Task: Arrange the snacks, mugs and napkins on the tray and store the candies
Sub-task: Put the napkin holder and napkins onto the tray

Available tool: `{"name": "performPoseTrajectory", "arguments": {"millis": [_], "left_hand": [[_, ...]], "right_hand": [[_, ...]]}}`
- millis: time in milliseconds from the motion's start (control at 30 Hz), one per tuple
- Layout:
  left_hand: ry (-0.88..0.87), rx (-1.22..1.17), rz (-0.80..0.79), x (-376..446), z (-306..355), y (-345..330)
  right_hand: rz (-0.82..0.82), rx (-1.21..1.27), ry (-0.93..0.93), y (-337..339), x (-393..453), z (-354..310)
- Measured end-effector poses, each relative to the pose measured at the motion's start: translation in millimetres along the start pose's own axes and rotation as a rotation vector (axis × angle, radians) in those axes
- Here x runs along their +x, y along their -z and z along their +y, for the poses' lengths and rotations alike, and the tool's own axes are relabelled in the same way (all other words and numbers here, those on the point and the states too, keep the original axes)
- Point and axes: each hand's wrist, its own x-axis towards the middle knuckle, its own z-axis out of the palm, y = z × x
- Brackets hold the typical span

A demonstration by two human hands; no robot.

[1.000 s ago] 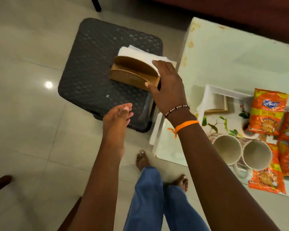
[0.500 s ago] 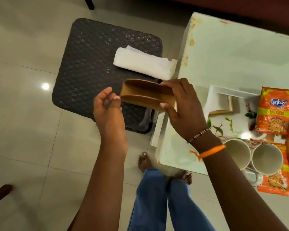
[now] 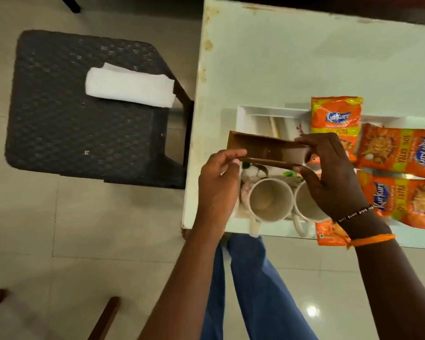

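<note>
Both hands hold a brown wooden napkin holder in the air above the white tray. My left hand pinches its left end and my right hand grips its right end. The holder is empty. Two white mugs stand side by side in the tray's near part, just under the holder; the right one is partly hidden by my right hand. Orange snack packets lie on the tray's right side. A folded stack of white napkins rests on the black stool.
The black woven stool stands left of the white table, with a narrow gap between them. My legs in blue trousers are below the table's near edge. Dark wooden chair parts show at the bottom left.
The holder has travelled right, from over the stool's edge to above the tray and mugs. My left hand, free before, now holds its left end. The napkins stayed on the stool.
</note>
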Motion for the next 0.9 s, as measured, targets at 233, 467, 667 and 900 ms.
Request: {"name": "performPoseTrajectory", "arguments": {"millis": [233,467,667,900], "left_hand": [[0.073,0.111,0.062,0.1,-18.5,-44.3],[0.113,0.201,0.119,0.2,-33.3,-53.3],[0.098,0.196,0.159,0.1,-34.9,-55.8],[0.034,0.270,0.132,2.2,-38.6,-56.4]], "right_hand": [[-0.133,0.012,0.018,11.7,7.6,43.2],[-0.207,0.040,0.044,8.8,15.3,55.2],[-0.227,0.068,0.025,14.6,17.5,52.8],[-0.091,0.147,-0.120,18.4,31.2,83.1]]}}
